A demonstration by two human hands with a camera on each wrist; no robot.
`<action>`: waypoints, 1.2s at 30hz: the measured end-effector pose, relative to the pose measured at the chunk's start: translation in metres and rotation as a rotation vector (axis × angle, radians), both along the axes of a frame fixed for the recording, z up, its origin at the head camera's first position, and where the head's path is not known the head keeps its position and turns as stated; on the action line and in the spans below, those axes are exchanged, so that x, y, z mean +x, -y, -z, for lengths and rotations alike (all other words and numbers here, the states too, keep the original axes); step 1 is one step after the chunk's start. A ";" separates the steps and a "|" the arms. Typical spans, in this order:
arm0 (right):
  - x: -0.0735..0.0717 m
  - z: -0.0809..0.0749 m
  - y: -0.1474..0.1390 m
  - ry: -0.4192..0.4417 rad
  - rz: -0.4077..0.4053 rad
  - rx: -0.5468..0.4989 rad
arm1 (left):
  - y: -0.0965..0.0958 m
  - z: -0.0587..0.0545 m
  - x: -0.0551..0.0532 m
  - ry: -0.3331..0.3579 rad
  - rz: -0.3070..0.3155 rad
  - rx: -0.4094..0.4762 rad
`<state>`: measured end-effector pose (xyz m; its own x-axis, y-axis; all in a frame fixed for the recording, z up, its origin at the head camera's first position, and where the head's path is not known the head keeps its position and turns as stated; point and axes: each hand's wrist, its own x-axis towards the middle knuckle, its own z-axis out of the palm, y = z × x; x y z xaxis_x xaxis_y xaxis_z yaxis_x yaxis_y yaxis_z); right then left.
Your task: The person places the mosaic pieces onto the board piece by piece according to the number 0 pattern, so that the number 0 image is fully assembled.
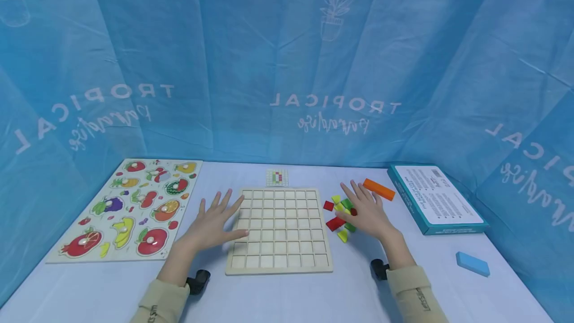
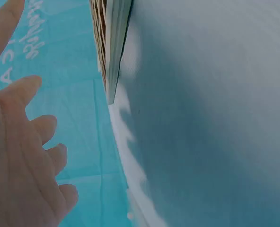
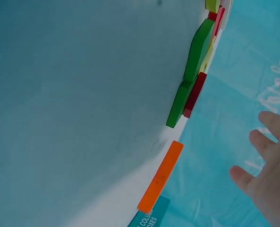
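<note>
My left hand (image 1: 212,224) is spread over the left side of a wooden grid board (image 1: 280,233), its thumb and index finger overlapping the board's edge in the head view. With fingers apart, my right hand (image 1: 365,213) hovers over a loose group of small coloured blocks: red (image 1: 335,224), yellow (image 1: 343,236) and green (image 1: 347,204). In the right wrist view, green blocks (image 3: 199,49) and a dark red block (image 3: 195,95) lie on the table below that hand. Neither hand holds anything. A small pattern card (image 1: 277,177) lies behind the board.
A fruit puzzle board (image 1: 152,203) lies at the left. To the right are an orange block (image 1: 378,189), a teal box (image 1: 437,199) with a white label, and a blue block (image 1: 473,263). A blue printed curtain (image 1: 242,64) hangs behind the white table.
</note>
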<state>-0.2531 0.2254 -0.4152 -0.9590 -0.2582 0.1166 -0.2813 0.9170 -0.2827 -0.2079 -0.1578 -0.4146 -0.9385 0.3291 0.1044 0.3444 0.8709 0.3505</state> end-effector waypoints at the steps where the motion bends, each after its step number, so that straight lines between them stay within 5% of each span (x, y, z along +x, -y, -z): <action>1: -0.002 0.000 0.000 0.013 0.005 -0.007 | -0.001 0.001 -0.001 0.007 -0.006 0.006; 13: -0.028 0.003 0.006 0.222 0.053 -0.107 | -0.003 0.005 -0.019 0.185 -0.072 0.184; 24: -0.045 -0.001 0.011 0.334 0.081 -0.105 | 0.005 0.011 -0.022 0.305 -0.134 0.295; 36: -0.062 0.005 0.013 0.398 0.115 -0.145 | 0.008 0.018 -0.022 0.385 -0.054 0.328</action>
